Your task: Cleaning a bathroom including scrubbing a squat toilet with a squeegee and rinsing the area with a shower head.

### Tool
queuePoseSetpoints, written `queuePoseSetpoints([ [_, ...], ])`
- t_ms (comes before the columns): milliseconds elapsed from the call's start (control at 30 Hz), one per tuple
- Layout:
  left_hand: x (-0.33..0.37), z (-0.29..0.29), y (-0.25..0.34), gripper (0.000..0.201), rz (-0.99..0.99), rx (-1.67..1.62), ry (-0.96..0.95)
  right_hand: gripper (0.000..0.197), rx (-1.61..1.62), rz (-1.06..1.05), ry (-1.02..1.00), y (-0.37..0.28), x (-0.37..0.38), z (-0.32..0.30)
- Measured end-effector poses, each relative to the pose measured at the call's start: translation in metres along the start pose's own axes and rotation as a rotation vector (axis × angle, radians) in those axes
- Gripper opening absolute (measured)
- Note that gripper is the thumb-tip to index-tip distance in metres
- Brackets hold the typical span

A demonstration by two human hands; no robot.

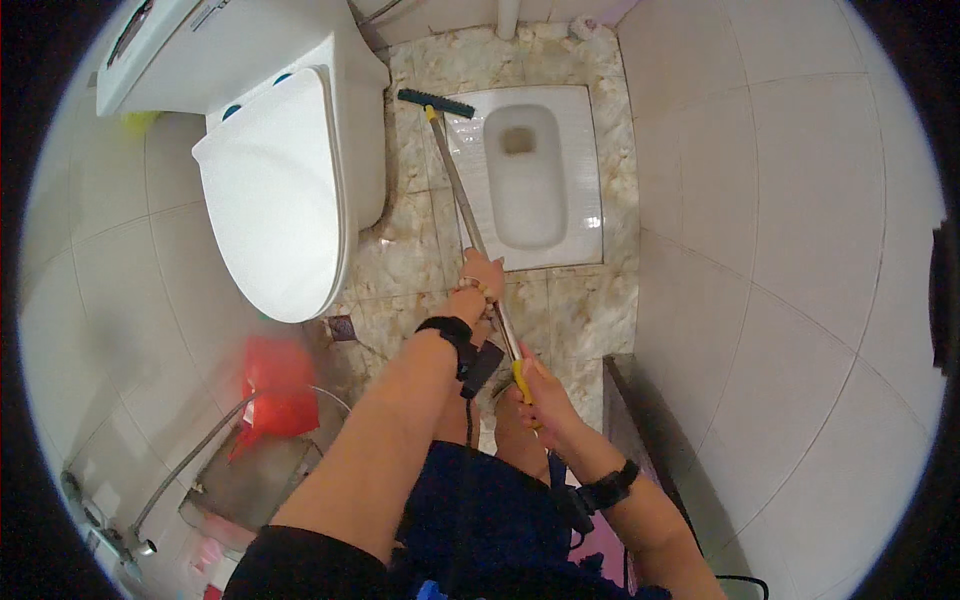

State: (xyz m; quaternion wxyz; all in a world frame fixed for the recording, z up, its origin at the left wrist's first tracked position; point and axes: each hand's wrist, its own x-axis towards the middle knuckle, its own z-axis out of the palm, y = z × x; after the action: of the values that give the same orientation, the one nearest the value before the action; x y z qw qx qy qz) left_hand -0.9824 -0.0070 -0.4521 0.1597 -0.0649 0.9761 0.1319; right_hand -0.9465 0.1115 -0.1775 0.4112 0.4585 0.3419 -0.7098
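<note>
Both my hands hold a long-handled floor brush, its pole slanting away from me to the far left. My left hand (476, 285) wraps around the metal pole partway along. Lower down, my right hand (546, 397) grips the yellow end of the handle. The dark green brush head (452, 106) joins the pole at a yellow socket. It lies across the tiled floor (408, 235) and the far left corner of the white squat toilet (590, 180). How hard the bristles press cannot be seen.
A white sit-down toilet (275, 195) with its lid down stands at the left. Nearer, a red plastic bag (280, 390) sits beside a metal shower hose (190, 460). A small dark drain (341, 328) lies in the floor. The tiled wall (760, 220) closes off the right side.
</note>
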Motion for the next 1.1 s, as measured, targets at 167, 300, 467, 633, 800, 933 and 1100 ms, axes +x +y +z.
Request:
queuePoseSetpoints([
  [167, -0.101, -0.199, 0.094, 0.059, -0.049, -0.547, -0.790, 0.051, -0.011, -0.299, 0.157, 0.134, -0.062, -0.054],
  [300, -0.218, -0.097, 0.058, 0.042, -0.522, -0.131, -0.421, 0.048, -0.080, 0.231, 0.251, 0.159, -0.136, -0.043],
  [467, -0.107, -0.115, 0.050, 0.045, -0.297, -1.043, -0.678, 0.052, 0.004, 0.028, 0.213, 0.090, -0.046, -0.080],
  [633, -0.084, -0.097, 0.023, 0.024, -0.066, -0.834, -0.572, 0.046, 0.107, -0.006, 0.044, 0.060, -0.019, -0.042],
  [800, -0.250, -0.076, 0.061, 0.012, -0.387, -0.252, -0.445, 0.050, 0.122, 0.386, 0.190, 0.189, -0.138, -0.098],
  [933, -0.342, -0.014, 0.055, 0.017, -0.374, -0.112, -0.458, 0.049, 0.005, 0.384, 0.253, 0.201, -0.182, -0.113],
  [1100, -0.246, -0.047, 0.065, 0.047, -0.454, -0.276, -0.673, 0.048, -0.089, 0.201, 0.239, 0.183, -0.138, -0.135],
])
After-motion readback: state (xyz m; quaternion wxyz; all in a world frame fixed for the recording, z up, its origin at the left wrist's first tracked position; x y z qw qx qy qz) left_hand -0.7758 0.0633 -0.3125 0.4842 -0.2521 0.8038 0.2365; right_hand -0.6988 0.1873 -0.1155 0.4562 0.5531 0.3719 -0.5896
